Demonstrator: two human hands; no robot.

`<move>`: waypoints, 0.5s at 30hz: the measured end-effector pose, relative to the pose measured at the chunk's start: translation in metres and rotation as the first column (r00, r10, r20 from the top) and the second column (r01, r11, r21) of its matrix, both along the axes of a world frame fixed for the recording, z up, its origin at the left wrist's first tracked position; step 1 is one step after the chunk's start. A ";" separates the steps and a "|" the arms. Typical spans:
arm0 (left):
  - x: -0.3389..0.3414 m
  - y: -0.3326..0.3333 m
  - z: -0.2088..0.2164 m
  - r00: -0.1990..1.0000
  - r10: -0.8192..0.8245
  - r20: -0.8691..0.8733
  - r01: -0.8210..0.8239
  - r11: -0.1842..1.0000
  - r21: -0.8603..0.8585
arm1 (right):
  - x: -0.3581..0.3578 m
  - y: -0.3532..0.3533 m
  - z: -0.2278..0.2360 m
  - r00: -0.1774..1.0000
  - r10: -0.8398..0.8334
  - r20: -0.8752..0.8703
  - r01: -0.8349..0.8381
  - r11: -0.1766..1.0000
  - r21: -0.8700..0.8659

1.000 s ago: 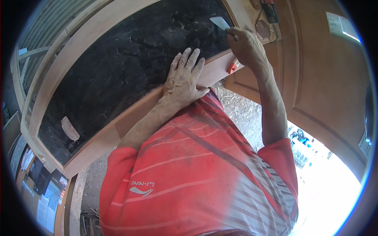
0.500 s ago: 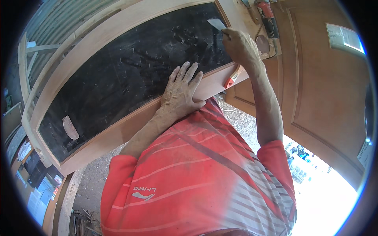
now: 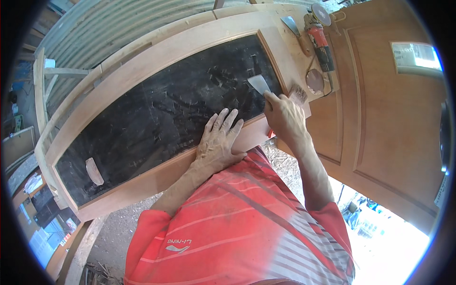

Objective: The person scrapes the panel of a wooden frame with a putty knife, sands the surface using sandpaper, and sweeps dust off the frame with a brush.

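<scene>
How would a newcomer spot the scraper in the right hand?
Find the long black panel set in a pale wooden frame. Toward its right end, the person's right hand grips the scraper, its flat, light blade showing against the black. A second scraper lies loose beside the red-and-black grinder; the one you want is held.

A black panel point(image 3: 142, 123), flecked with pale marks, spreads beneath the left hand point(image 3: 218, 142), bordered by a pale tan wooden frame point(image 3: 209, 35) with a warmer brown inner trim point(image 3: 273, 62). A silvery-white scraper blade point(image 3: 258, 84) shows ahead of the right hand point(image 3: 287, 118); beyond that hand is a red-and-black grinder point(image 3: 319, 42). Left of the left hand, a block point(image 3: 94, 171) appears pinkish beige. Below both hands, a red shirt point(image 3: 228, 223) carries thin pale stripes and a dark-striped grey section. Right of the right hand, a door point(image 3: 394, 118) is plain brown.
</scene>
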State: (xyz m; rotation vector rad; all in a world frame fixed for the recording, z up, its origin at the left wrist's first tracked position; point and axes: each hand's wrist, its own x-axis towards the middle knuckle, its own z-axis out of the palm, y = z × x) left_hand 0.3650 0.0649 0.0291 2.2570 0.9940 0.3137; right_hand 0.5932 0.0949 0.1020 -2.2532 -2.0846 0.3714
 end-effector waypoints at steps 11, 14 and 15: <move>-0.002 -0.002 0.001 1.000 0.005 0.009 -0.005 0.998 0.066 | 0.034 -0.030 0.018 0.943 -0.112 -0.314 0.153 0.982 0.109; -0.008 0.011 -0.009 0.985 0.008 0.174 -0.015 0.999 0.038 | 0.035 -0.058 0.014 0.948 -0.143 -0.283 0.164 0.985 0.053; -0.013 0.013 -0.008 0.946 0.012 0.323 -0.027 0.999 0.044 | 0.033 -0.062 0.016 0.955 -0.158 -0.252 0.163 0.987 -0.004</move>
